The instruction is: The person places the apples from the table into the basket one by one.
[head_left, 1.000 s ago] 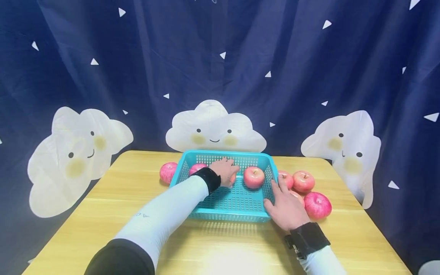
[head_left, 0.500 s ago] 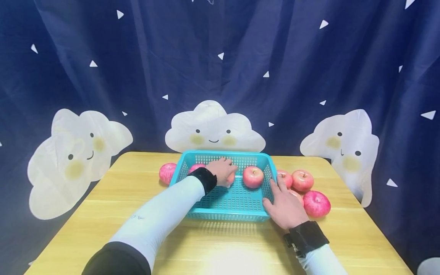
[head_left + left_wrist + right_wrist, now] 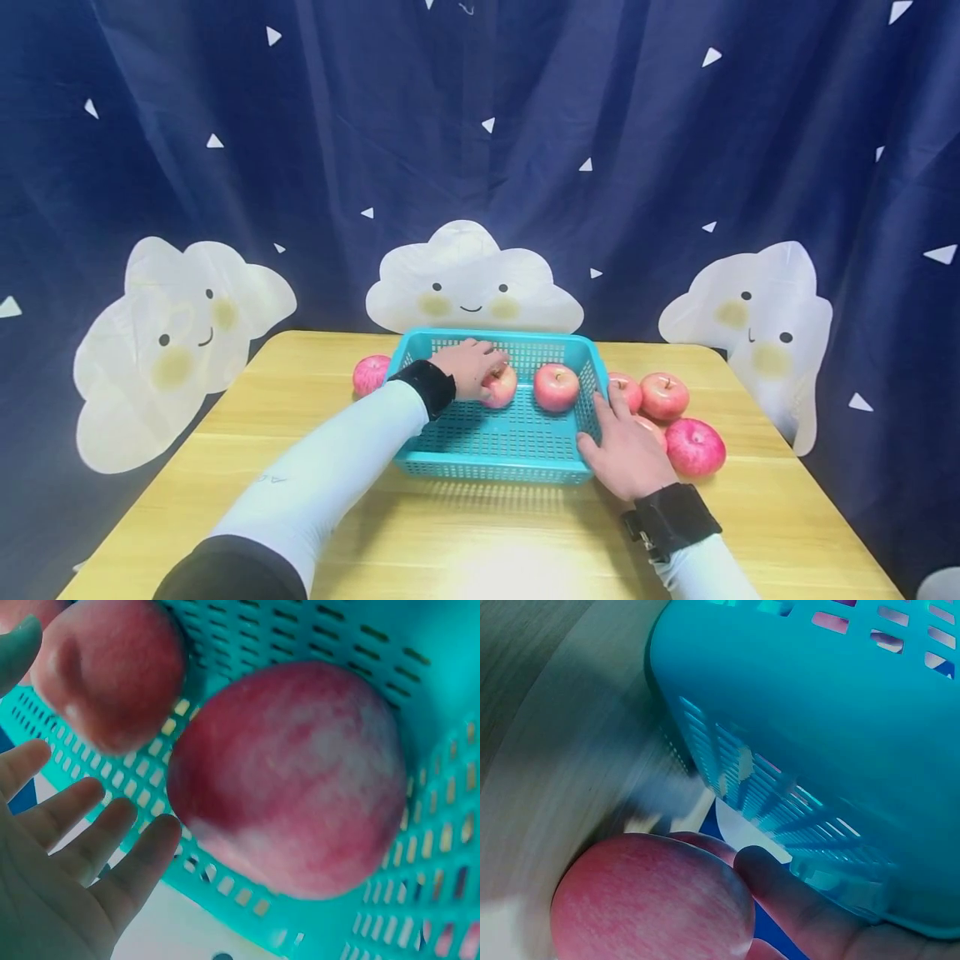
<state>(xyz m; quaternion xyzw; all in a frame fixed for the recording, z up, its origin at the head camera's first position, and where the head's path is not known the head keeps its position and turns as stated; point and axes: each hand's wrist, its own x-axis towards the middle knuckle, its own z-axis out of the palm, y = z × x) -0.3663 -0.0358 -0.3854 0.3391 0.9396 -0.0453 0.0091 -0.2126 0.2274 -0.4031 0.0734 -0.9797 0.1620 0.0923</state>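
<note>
A turquoise plastic basket (image 3: pixel 498 468) stands on the table with red apples in a row along its back. My left hand (image 3: pixel 467 368) is inside it, fingers spread and loosely bent beside the middle apple (image 3: pixel 500 387). In the left wrist view a large apple (image 3: pixel 289 780) lies just off the fingertips, uncurled round anything; the head view hides this apple under the hand. To the right sits another apple (image 3: pixel 556 387). My right hand (image 3: pixel 630 454) lies along the basket's right rim with its fingers extended, close to an apple (image 3: pixel 652 900) outside the basket.
Several apples, among them a deep pink apple (image 3: pixel 695 447), lie on the table right of the basket. One more apple (image 3: pixel 370 375) lies outside its left wall. A dark blue curtain (image 3: pixel 480 150) with clouds hangs behind the wooden table (image 3: pixel 247 433).
My left hand has shifted a little left, off the middle apple, which now shows more fully; the left apple in the basket has become covered. The right hand stays on the rim.
</note>
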